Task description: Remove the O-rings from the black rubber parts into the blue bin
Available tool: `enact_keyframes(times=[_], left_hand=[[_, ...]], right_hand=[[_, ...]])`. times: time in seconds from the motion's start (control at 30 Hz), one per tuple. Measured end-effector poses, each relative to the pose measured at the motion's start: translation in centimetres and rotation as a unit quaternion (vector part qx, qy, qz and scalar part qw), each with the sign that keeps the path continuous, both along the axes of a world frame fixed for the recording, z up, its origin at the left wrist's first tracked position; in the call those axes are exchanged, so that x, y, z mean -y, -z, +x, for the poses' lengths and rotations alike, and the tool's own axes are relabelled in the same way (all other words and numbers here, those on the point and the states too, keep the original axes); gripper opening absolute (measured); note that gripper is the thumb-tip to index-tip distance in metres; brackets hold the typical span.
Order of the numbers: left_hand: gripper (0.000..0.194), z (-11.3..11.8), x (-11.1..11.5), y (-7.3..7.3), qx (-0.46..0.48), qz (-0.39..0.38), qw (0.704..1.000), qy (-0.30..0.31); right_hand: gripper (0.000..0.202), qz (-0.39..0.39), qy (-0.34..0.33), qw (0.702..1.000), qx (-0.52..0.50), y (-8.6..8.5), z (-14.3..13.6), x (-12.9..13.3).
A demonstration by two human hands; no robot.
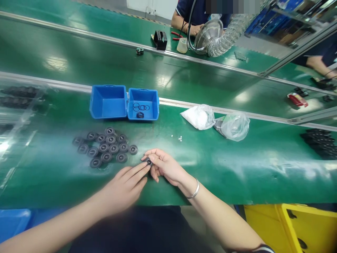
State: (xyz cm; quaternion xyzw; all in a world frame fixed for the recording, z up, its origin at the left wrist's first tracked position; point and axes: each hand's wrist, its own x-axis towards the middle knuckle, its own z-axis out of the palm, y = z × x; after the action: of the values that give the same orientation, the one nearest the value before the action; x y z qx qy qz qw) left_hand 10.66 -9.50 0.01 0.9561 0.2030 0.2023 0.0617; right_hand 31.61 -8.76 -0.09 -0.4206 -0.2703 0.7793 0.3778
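Note:
A small round black part (148, 161) is held between my two hands over the green table (210, 182). My right hand (163, 165) pinches it with thumb and fingers. The fingertips of my left hand (131, 184) press on the part from the left, the fingers close together. To the left lie several round black parts (106, 157) in a loose group. Behind them stands a blue bin (108, 109) with nothing visible inside. Beside it, a smaller blue bin (152, 114) holds several black rings (140, 115).
Two clear bags, one with white pieces (199, 117) and one with dark contents (235, 126), lie behind to the right, near tiny white pieces (180, 138). Black parts (319, 142) sit far right. A yellow crate (265, 225) stands below the edge. A co-worker's hand (195, 30) is across.

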Motion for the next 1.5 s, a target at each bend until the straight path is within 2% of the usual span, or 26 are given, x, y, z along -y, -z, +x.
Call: enact_keyframes(times=[0.17,0.3,0.43,0.57,0.67,0.8,1.07,1.3,1.37,1.5], left_hand=[[0.033,-0.2,-0.4,0.0,-0.038,0.011,0.999,0.004],[0.04,-0.1,-0.2,0.1,-0.084,0.026,0.996,0.013],[0.04,-0.1,-0.6,-0.2,-0.097,0.037,0.994,0.024],[0.038,-0.5,-0.7,-0.3,-0.08,-0.004,0.996,0.031],[0.03,-1.1,-0.2,0.0,-0.029,-0.032,0.999,0.003],[0.024,-1.3,0.3,0.2,0.021,-0.018,0.999,-0.036],[0.033,-0.1,-0.7,-0.1,-0.028,-0.004,1.0,0.013],[0.036,-0.4,-1.3,-0.3,-0.08,-0.027,0.995,0.046],[0.034,-0.6,-1.1,-0.3,-0.06,-0.028,0.997,0.042],[0.028,-1.1,-0.5,-0.2,0.002,-0.005,1.0,-0.005]], right_hand=[[0.029,-0.012,-0.021,1.0,0.005,-0.2,-0.1,-0.1],[0.031,-0.013,-0.013,1.0,-0.002,-0.4,-0.2,0.1],[0.032,0.003,-0.001,1.0,-0.008,0.0,-0.2,0.2],[0.03,-0.002,-0.011,1.0,-0.012,0.1,0.1,-0.1],[0.031,-0.013,-0.02,1.0,-0.012,-0.2,0.1,-0.2],[0.027,-0.011,-0.014,1.0,0.002,-0.5,-0.1,-0.2],[0.029,-0.022,-0.028,0.999,0.011,-0.3,-0.1,-0.4],[0.035,0.003,-0.004,1.0,0.016,0.2,-0.4,0.0],[0.035,0.005,0.001,1.0,0.018,0.2,-0.6,0.1],[0.034,0.003,-0.006,1.0,0.012,0.1,-0.6,0.1]])
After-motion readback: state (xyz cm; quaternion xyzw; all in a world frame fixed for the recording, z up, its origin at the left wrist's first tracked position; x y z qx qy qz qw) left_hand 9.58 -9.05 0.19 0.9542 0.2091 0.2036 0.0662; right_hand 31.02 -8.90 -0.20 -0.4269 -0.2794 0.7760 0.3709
